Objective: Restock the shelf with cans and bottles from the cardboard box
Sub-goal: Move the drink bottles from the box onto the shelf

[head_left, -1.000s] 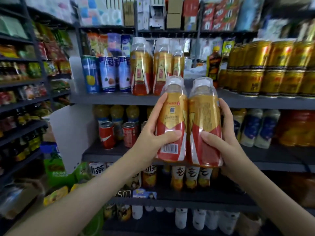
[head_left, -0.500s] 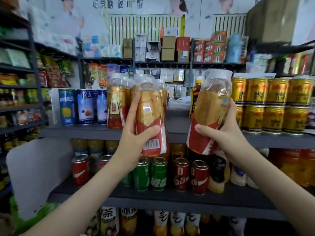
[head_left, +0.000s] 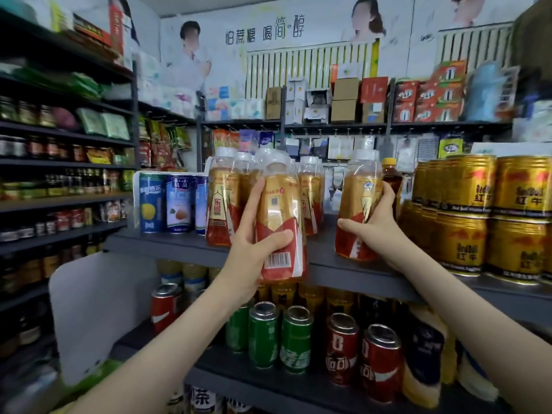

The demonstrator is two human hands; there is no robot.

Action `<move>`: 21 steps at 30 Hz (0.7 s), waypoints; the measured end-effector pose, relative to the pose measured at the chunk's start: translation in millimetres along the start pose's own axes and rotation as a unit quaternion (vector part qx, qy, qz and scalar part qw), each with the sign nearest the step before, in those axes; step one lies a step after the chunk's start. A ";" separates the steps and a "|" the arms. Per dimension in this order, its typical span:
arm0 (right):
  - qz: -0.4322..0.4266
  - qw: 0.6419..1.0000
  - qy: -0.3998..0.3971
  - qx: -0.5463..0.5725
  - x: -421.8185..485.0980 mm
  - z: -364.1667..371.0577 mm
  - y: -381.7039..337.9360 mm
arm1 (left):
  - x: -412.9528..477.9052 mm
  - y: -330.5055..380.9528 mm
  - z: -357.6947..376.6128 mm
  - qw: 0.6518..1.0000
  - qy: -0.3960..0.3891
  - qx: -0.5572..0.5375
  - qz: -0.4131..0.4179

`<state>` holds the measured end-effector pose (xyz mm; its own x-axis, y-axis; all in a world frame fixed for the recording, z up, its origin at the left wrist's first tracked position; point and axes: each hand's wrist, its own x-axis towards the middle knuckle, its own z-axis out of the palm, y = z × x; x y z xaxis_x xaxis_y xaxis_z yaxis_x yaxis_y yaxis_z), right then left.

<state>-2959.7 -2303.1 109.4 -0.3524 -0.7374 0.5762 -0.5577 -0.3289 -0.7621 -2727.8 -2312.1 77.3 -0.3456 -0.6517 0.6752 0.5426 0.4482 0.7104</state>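
My right hand (head_left: 379,230) grips one gold-and-red drink bottle (head_left: 358,198), upright, its base at the shelf's (head_left: 325,268) front edge — the nearest to set down. My left hand (head_left: 254,243) grips the other bottle (head_left: 282,210), upright too, but lower and out in front of the shelf lip.

On the upper shelf (head_left: 327,243) a cluster of standing bottles (head_left: 222,204) sits left of centre, with tall cans (head_left: 167,204) just beside it on the left. At the shelf's right end are stacked cans (head_left: 478,222), two tiers high. The left hand (head_left: 251,252) holds the left bottle (head_left: 280,222) upright before the shelf's front edge, in front of the standing bottles. The right hand (head_left: 379,225) grips the right bottle (head_left: 358,210) between that cluster and the stacked cans, its base at the shelf board. On the lower shelf (head_left: 268,380) beneath stand rows of lower cans (head_left: 295,339)
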 end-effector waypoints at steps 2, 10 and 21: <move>-0.010 0.991 0.048 -0.128 -2.0 1.7 -5.7 | 4.3 -0.7 -3.2 1.000 -0.020 0.006 -0.001; 0.039 0.972 -0.174 0.154 -58.6 31.6 -62.0 | 24.8 2.3 -14.7 0.992 -0.121 0.017 0.023; 0.036 0.949 -0.211 0.229 -54.1 32.1 -82.9 | 51.7 26.4 -26.0 0.931 -0.206 0.292 0.075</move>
<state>-2870.3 -2254.8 131.9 0.0101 -0.9064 0.4224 -0.1238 -0.4203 -0.8989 -2711.4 -2349.8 125.8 -0.6288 -0.3199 0.7087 0.1401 0.8499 0.5079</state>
